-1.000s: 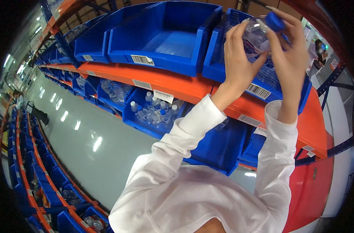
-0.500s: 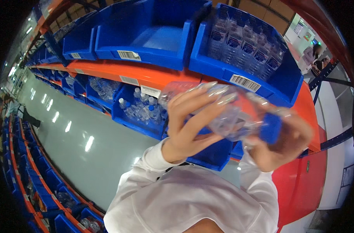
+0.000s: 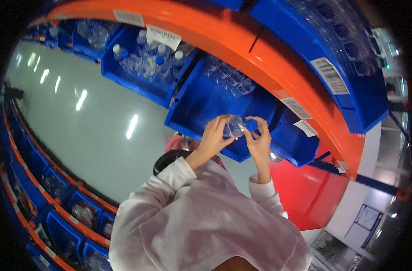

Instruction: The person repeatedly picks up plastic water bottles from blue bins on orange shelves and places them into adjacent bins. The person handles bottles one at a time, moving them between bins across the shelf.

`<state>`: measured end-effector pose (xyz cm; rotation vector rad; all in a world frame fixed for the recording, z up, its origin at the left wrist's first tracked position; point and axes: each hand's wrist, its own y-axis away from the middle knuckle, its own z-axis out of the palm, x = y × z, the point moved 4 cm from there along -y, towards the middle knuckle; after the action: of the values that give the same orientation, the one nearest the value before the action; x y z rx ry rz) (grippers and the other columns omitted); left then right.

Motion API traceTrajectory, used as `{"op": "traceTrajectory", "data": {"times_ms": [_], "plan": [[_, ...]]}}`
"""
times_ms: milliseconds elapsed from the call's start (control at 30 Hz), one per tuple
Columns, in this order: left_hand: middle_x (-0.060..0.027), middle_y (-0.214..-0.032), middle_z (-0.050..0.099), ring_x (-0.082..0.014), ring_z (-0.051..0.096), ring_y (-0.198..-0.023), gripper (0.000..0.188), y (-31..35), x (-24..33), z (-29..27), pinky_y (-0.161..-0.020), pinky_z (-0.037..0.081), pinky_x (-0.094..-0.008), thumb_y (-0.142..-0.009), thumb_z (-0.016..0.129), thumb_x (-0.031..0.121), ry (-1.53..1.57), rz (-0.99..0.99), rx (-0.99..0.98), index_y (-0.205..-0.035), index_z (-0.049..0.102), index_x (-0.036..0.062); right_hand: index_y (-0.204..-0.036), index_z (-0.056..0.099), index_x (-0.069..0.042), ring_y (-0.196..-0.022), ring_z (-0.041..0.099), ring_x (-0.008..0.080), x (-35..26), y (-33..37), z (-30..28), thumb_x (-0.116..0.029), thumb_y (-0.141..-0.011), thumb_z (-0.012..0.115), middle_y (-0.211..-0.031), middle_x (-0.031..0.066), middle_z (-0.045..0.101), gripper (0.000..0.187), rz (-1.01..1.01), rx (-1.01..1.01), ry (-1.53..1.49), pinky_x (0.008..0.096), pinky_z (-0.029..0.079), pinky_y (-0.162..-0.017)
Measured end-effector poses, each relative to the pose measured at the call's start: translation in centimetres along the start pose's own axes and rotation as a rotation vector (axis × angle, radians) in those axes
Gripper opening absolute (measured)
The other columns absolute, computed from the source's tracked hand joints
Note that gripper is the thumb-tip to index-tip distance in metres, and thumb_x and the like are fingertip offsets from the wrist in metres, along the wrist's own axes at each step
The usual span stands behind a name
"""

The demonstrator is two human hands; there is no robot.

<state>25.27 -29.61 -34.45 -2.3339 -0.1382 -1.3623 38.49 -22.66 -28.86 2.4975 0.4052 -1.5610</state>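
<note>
A clear plastic bottle (image 3: 235, 127) lies tilted in my left hand (image 3: 212, 136), whose fingers wrap round its body. My right hand (image 3: 260, 147) pinches the blue cap (image 3: 251, 125) at the bottle's neck. Whether the cap is screwed tight or loose I cannot tell. Both hands are in front of a blue bin (image 3: 201, 106) on the lower shelf level. At the back of that bin stand several clear bottles (image 3: 230, 77).
An orange shelf beam (image 3: 206, 31) runs above the bin. To the left, another blue bin (image 3: 136, 83) holds bottles with white and blue caps. Upper right, a blue bin (image 3: 357, 101) holds packed bottles. More bin racks (image 3: 66, 205) line the aisle's far left.
The bottle and both hands have moved down and away, over the lower bin. My view has tipped downward. My left hand still holds the bottle, and my right fingers now grip its cap.
</note>
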Motion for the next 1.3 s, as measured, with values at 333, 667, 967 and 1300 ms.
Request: {"op": "traceTrajectory", "data": {"times_ms": [333, 667, 967, 1300], "plan": [[-0.0232, -0.131, 0.043, -0.041, 0.051, -0.11, 0.058, -1.9, -11.1, 21.7, -0.093, 0.041, -0.0479, -0.094, 0.041, 0.045, 0.901, -0.936, -0.293, -0.132, 0.033, 0.0015, -0.103, 0.058, -0.002, -0.089, 0.054, 0.0208, 13.6, -11.5, -3.1, -0.004, -0.071, 0.071, -0.101, 0.0109, 0.059, 0.034, -0.225, 0.056, 0.35, 0.0297, 0.043, -0.081], [-0.0214, -0.142, 0.026, -0.0416, 0.045, -0.119, 0.045, -7.2, -12.6, 23.9, -0.1, 0.04, -0.0512, -0.1, 0.028, 0.028, 1.836, -1.327, 0.192, -0.139, 0.018, 0.0087, -0.109, 0.055, -0.002, -0.102, 0.055, 0.0249, 19.5, -17.7, -4.4, -0.007, -0.077, 0.068, -0.107, 0.0139, 0.057, 0.036, -0.42, -0.14, 0.546, 0.0333, 0.042, -0.089], [-0.0216, -0.144, 0.022, -0.0418, 0.041, -0.122, 0.048, -8.2, -13.0, 25.1, -0.1, 0.04, -0.0507, -0.1, 0.026, 0.025, 1.996, -1.289, 0.267, -0.142, 0.01, 0.0075, -0.11, 0.054, 0.0, -0.105, 0.052, 0.0277, 19.1, -18.5, -4.0, -0.01, -0.081, 0.066, -0.111, 0.0143, 0.055, 0.033, -0.306, -0.162, 0.5, 0.0356, 0.04, -0.093], [-0.02, -0.144, 0.024, -0.0409, 0.042, -0.122, 0.049, -8.7, -13.4, 25.0, -0.098, 0.04, -0.052, -0.099, 0.025, 0.021, 1.828, -1.388, 0.249, -0.144, 0.008, 0.0102, -0.122, 0.047, -0.001, -0.114, 0.047, 0.0269, 21.1, -18.8, -3.2, -0.013, -0.082, 0.065, -0.122, 0.015, 0.048, 0.045, -0.164, -0.188, 0.384, 0.0363, 0.045, -0.09]]}}
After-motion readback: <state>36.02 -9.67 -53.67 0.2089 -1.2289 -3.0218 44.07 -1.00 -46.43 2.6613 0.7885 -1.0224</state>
